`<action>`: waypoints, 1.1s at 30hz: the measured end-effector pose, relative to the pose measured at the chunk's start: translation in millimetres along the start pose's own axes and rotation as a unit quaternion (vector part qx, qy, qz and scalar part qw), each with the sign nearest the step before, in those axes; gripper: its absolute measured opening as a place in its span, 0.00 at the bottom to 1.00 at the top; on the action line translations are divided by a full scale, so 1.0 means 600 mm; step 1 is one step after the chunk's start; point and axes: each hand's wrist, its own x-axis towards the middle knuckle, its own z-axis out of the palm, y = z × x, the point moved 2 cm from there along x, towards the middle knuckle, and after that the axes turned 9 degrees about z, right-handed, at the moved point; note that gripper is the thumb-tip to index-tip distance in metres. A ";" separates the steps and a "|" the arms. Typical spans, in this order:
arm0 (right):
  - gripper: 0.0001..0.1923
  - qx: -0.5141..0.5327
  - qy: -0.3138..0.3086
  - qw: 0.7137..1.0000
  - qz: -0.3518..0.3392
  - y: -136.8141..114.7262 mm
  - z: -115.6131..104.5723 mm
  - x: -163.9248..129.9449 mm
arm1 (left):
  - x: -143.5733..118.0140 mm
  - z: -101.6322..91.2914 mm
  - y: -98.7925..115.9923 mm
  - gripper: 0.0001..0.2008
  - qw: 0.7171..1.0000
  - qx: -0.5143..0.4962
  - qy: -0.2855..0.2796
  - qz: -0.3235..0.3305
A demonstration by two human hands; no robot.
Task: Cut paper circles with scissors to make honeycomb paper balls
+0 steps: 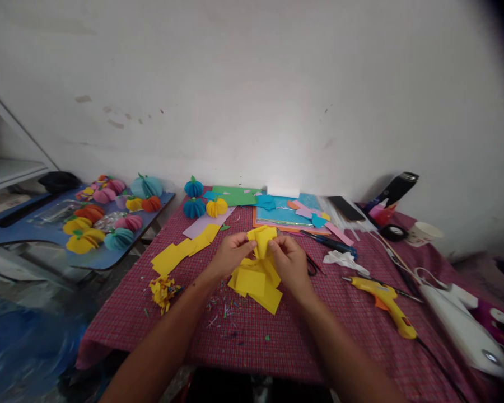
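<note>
Between my two hands is a folded piece of yellow paper (264, 242), raised over the middle of the table. My left hand (234, 253) pinches its left edge with thumb and fingers. On the opposite edge, my right hand (290, 258) grips it the same way. Beneath them lies a loose pile of yellow paper pieces (252, 282). A row of yellow paper squares (185, 249) stretches out left of my left hand. Near my left forearm sits a crumpled bunch of yellow paper scraps (163, 292).
A yellow glue gun (384, 302) with a black cord lies at right, near a white crumpled tissue (345, 261). Behind are coloured paper sheets (285, 210), a phone (346, 209) and a paper cup (424, 232). Several paper pumpkins (86, 239) stand on a blue table (73, 259).
</note>
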 end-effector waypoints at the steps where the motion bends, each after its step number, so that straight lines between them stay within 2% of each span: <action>1: 0.09 0.013 0.009 1.000 0.008 0.000 0.000 0.000 | 0.000 -0.001 0.001 0.13 1.000 0.001 0.000 0.001; 5: 0.09 0.012 0.038 0.999 0.005 -0.001 0.001 -0.001 | 0.000 -0.002 -0.001 0.13 1.000 0.007 -0.008 -0.009; 10: 0.09 0.037 0.020 0.999 0.011 -0.003 0.009 -0.006 | -0.001 -0.006 -0.014 0.14 1.000 0.015 -0.002 -0.016; 13: 0.14 0.040 0.014 0.999 -0.009 -0.010 0.002 -0.007 | 0.003 -0.011 -0.014 0.12 0.999 0.015 0.049 0.007; 15: 0.08 -0.040 0.007 0.998 -0.049 -0.019 -0.006 -0.007 | 0.008 -0.019 -0.010 0.12 0.992 -0.004 0.121 0.036; 17: 0.07 -0.150 -0.050 0.982 -0.102 -0.030 -0.010 -0.010 | 0.013 -0.028 -0.006 0.13 0.978 -0.030 0.194 0.068; 19: 0.08 -0.240 -0.142 0.948 -0.156 -0.038 -0.005 -0.017 | 0.018 -0.037 -0.006 0.14 0.966 -0.039 0.239 0.091; 22: 0.19 -0.335 -0.228 0.893 -0.195 -0.042 0.010 -0.030 | 0.021 -0.044 -0.012 0.13 0.963 -0.019 0.249 0.096; 24: 0.14 -0.359 -0.260 0.874 -0.198 -0.042 0.020 -0.036 | 0.020 -0.044 -0.017 0.13 0.967 -0.005 0.241 0.089; 26: 0.04 -0.336 -0.282 0.878 -0.192 -0.043 0.022 -0.036 | 0.018 -0.042 -0.020 0.12 0.970 0.005 0.230 0.084; 29: 0.08 -0.209 -0.272 0.928 -0.143 -0.047 0.011 -0.029 | 0.013 -0.040 -0.021 0.14 0.973 0.013 0.216 0.078; 31: 0.10 -0.077 -0.255 0.962 -0.058 -0.045 0.000 -0.022 | 0.011 -0.041 -0.022 0.15 0.975 0.021 0.210 0.069; 33: 0.12 0.068 -0.225 0.970 0.063 -0.034 -0.006 -0.016 | 0.011 -0.041 -0.023 0.14 0.978 0.041 0.197 0.059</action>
